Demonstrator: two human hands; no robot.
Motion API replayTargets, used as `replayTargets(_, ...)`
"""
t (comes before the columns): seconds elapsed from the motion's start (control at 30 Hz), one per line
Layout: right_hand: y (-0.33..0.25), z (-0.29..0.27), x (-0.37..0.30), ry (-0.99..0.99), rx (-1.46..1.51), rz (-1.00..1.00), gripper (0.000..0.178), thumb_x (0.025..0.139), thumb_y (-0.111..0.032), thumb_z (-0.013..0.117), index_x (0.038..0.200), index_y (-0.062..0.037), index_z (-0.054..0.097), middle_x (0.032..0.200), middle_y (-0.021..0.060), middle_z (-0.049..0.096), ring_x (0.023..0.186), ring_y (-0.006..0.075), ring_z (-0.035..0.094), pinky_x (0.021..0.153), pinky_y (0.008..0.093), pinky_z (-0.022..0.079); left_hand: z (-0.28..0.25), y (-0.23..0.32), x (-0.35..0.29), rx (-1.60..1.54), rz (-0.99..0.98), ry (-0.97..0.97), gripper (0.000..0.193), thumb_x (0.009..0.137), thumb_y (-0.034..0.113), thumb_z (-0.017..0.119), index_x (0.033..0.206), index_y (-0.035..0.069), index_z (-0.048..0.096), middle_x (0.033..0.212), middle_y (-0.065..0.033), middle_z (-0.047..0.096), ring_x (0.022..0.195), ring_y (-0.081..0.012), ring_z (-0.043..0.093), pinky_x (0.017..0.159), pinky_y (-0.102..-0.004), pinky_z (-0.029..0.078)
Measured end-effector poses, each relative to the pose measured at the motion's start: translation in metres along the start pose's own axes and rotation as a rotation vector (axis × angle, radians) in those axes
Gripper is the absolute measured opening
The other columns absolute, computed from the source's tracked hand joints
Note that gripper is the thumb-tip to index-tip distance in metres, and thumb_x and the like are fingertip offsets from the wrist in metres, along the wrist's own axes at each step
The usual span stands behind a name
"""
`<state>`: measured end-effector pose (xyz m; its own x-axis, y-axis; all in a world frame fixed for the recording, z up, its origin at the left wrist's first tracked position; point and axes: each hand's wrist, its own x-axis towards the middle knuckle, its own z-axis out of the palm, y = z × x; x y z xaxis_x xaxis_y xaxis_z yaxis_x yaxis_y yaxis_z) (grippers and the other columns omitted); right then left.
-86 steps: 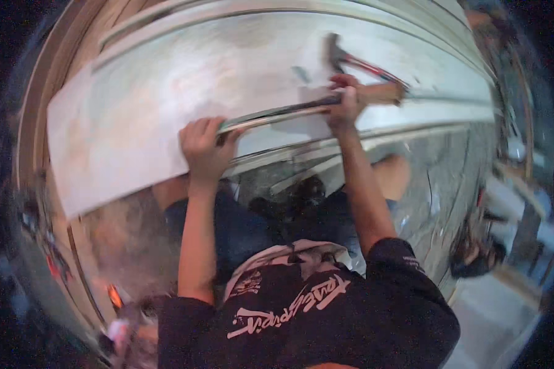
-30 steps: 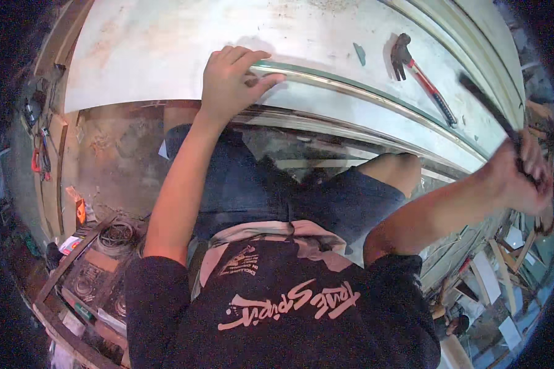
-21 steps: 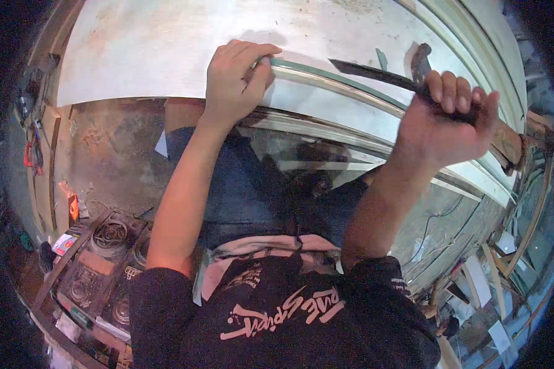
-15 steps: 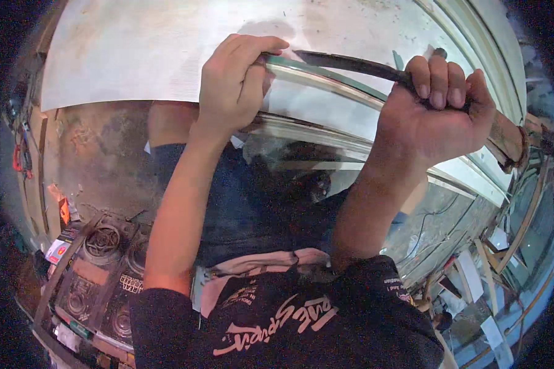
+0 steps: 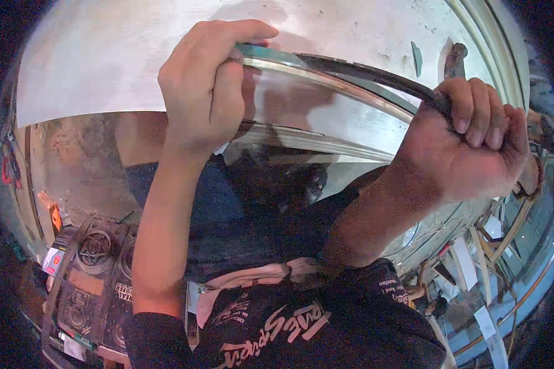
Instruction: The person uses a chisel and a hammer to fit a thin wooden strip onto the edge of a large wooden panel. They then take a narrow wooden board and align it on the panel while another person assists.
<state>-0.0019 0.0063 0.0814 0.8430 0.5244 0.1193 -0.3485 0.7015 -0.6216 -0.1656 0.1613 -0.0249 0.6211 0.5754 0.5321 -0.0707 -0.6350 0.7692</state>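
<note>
Left hand (image 5: 206, 86) pinches the metal strip (image 5: 326, 77) on the pale bench (image 5: 104, 67); right hand (image 5: 471, 144) clenches a dark blade (image 5: 375, 75), its handle hidden in the fist.

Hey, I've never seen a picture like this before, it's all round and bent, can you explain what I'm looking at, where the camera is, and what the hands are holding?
The camera sits on a person's head and looks down at their own two bare hands. Its wide fisheye lens bends straight edges toward the rim, so the round look is not real.

The left hand grips the end of a long, thin metal strip that lies along a pale, scuffed work board. The right hand is closed around the handle of a dark, slim tool, whose blade reaches along the strip toward the left hand. I cannot tell exactly what kind of tool it is.

Behind the right hand, pliers rest on the board. Below are the person's dark printed shirt and, lower left, a dark box-like machine on the floor.
</note>
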Motion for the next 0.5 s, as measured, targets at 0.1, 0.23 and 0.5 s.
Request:
replayTargets(0.1,-0.0015,-0.0036,0.0017,-0.007,0.037,0.013,0.032,0.082,-0.009,0.052,0.057,-0.0168,0.035,0.053,-0.0048,0.035,0.046,0.0083,0.030,0.047,0.0263,0.028,0.0012,-0.0020,-0.0001,-0.015,-0.001,0.004,0.032,0.076,0.001,0.045,0.097,0.003,0.070,0.084,-0.0114,0.068,0.074,-0.0248,0.064,0.071,-0.0354,0.052)
replayTargets(0.23,-0.0016,-0.0033,0.0023,-0.014,0.041,0.051,0.032,0.081,-0.009,0.052,0.056,-0.0172,0.035,0.053,-0.0050,0.035,0.046,0.0083,0.029,0.047,0.0263,0.028,0.0043,-0.0040,-0.0027,-0.026,-0.047,0.028,0.032,0.077,0.001,0.045,0.096,0.003,0.070,0.083,-0.0115,0.068,0.073,-0.0242,0.064,0.069,-0.0354,0.052)
replayTargets(0.5,-0.0031,-0.0055,0.0002,0.053,0.006,0.024,0.034,0.081,-0.009,0.052,0.054,-0.0174,0.033,0.052,-0.0051,0.034,0.045,0.0083,0.029,0.046,0.0259,0.029,-0.0033,-0.0030,0.0003,0.038,0.028,-0.045,0.032,0.086,0.013,0.042,0.097,0.000,0.069,0.087,-0.0138,0.069,0.078,-0.0249,0.067,0.073,-0.0337,0.053)
